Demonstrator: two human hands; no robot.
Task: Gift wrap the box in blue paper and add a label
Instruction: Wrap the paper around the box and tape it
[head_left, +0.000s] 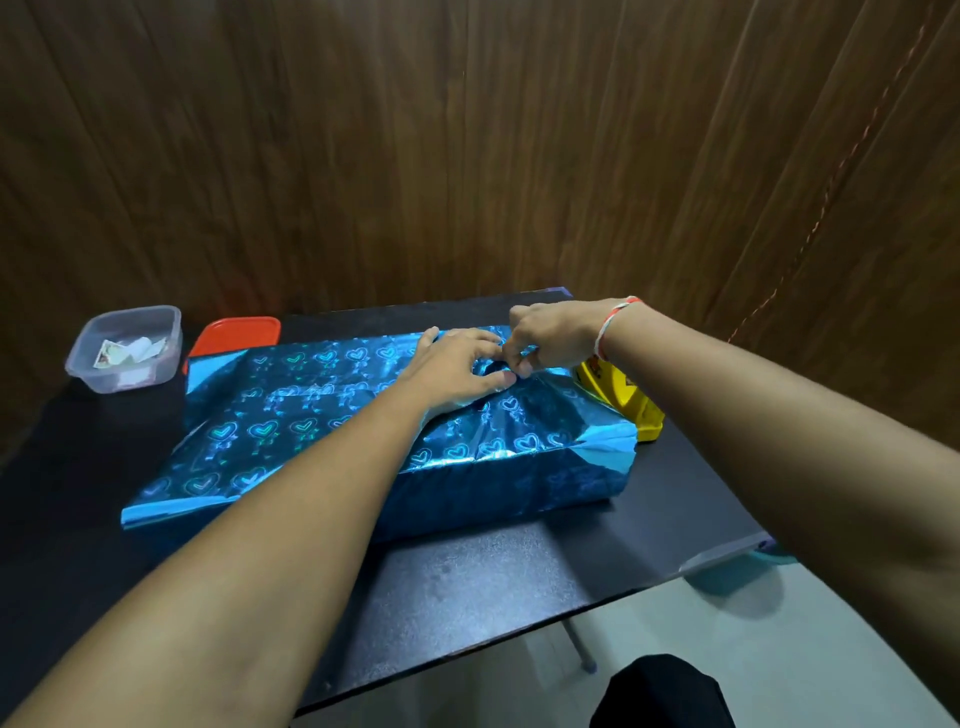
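A flat box covered in shiny blue paper with heart prints (322, 410) lies across the black table (493, 577). Loose paper sticks out past the box at its left end. My left hand (457, 371) presses flat on the top of the wrapped box near its far right part, fingers spread. My right hand (550, 335) hovers just beyond it, its fingertips pinched together at the paper beside my left fingers; what they pinch is too small to tell. A red-and-white thread is tied round my right wrist.
A clear plastic tub (124, 348) with small paper pieces stands at the far left. Its red lid (236, 332) lies behind the box. A yellow tape dispenser (626, 397) sits at the box's right end. Wood panelling rises behind the table; the table's right edge drops to the floor.
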